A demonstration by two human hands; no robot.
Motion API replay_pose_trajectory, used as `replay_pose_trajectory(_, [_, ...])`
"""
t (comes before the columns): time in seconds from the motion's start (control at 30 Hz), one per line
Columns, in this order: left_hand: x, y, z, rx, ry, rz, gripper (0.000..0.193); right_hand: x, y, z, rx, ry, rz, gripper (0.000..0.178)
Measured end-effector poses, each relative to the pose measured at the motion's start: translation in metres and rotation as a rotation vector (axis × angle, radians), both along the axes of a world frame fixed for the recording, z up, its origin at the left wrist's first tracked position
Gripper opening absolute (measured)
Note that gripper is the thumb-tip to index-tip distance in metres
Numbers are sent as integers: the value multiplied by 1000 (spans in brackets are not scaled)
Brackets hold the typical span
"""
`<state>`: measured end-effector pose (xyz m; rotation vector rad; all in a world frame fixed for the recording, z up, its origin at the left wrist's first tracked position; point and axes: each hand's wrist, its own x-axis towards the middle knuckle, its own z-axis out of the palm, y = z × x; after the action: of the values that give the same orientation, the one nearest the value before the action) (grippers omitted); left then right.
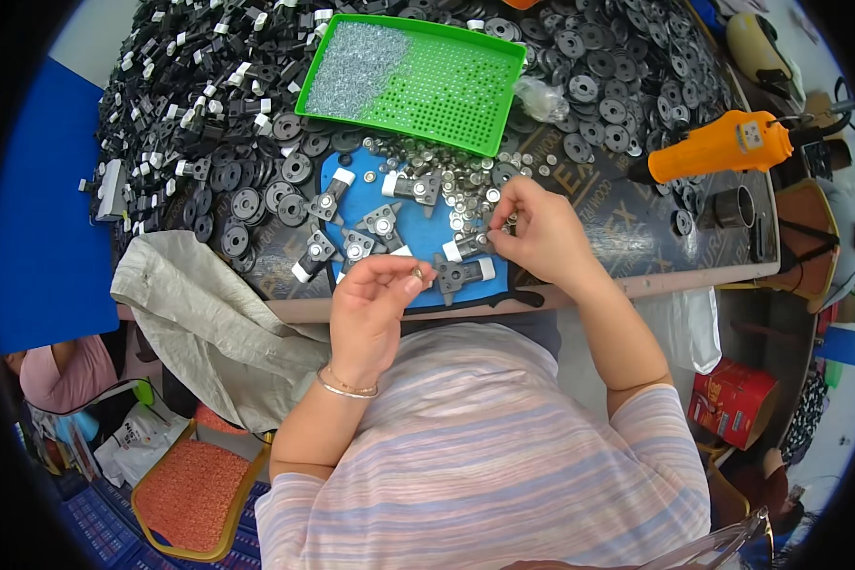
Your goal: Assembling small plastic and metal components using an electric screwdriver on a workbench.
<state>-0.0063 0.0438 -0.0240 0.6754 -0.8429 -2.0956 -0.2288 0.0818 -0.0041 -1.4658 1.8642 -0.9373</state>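
2 bare hands are at work over the near middle of the desk (627,249), whose dark, smooth top carries printed lettering. Thumb and fingertips of the left hand (375,302) pinch a small, shiny metal cap (417,273), held above the near edge of a flat blue mat (418,228). The right hand (546,233) is curled with thumb and fingers close together, just beside a loose scatter of round, silvery metal pieces (465,201); whether it grips anything cannot be told.

Around the hands, several dark grey brackets (461,273) lie at various angles on or along the mat, angular and drilled with holes, with smooth white ends. Limp, creased grey cloth (199,318) drapes over the near left edge.

Farther out, a bright green plastic tray (461,71) has a perforated, grid-like floor; tiny glittering metal pieces (356,71) cover its left part. Crumpled clear plastic (541,99) touches its right side. Far left rises a jumbled heap of black parts (195,81) with white tips, while flat, round dark discs (598,63) with central holes pile up far right. Nearer on the right are an orange power tool (722,147) and a hollow metal cylinder (732,207).
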Motion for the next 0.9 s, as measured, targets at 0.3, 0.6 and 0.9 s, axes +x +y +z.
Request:
replay_pose_trajectory(0.3, [5, -4, 1, -20, 21, 5, 19, 4, 1, 1, 57, -10, -12, 28])
replay_pose_trajectory(0.6, [12, -7, 0, -30, 22, 29, 19, 1, 6, 12, 186, 204, 195, 43])
replay_pose_trajectory(0.9, [19, -11, -1, -85, -9, 58, 17, 5, 11, 6, 42, 323, 246, 36])
